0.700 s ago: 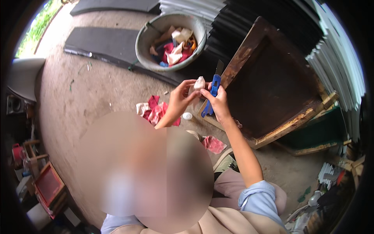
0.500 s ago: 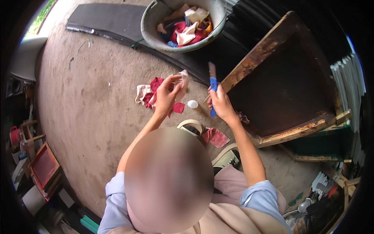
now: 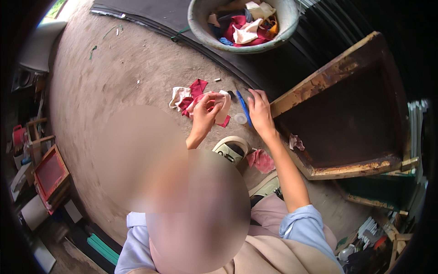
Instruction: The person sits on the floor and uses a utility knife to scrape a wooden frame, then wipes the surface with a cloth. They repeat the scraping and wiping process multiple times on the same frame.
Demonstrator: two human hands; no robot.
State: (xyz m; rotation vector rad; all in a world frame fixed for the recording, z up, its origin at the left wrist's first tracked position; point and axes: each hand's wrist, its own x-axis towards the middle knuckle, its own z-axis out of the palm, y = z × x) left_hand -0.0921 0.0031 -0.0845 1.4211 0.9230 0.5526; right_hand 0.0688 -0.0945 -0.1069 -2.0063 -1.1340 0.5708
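Note:
My left hand [image 3: 206, 112] is closed in a pinch on a pale pink cloth scrap [image 3: 223, 108], above a small pile of red and white cloth scraps [image 3: 181, 97] on the floor. My right hand [image 3: 260, 112] is a short way to the right, its fingers loosely bent and apart. Along its thumb side is a blue-handled scraper [image 3: 243, 108], seen almost edge-on with no fingers wrapped over it. I cannot tell whether the thumb still touches it. Close to the handle's lower end stands a small container with a round, whitish top [image 3: 240, 118].
A worn tub [image 3: 197, 28] of cloth scraps stands at the top on dark sheets [image 3: 150, 18]. A large stained wooden-framed screen [image 3: 346, 109] leans at the right. Near my shoes [image 3: 232, 150] lies a pink scrap [image 3: 260, 161]. Smaller frames [image 3: 51, 176] stand at the left.
My right hand has moved down and loosened its grip round the scraper, which has turned edge-on. My left hand still pinches the pale scrap, now lower beside the pile. The view has shifted.

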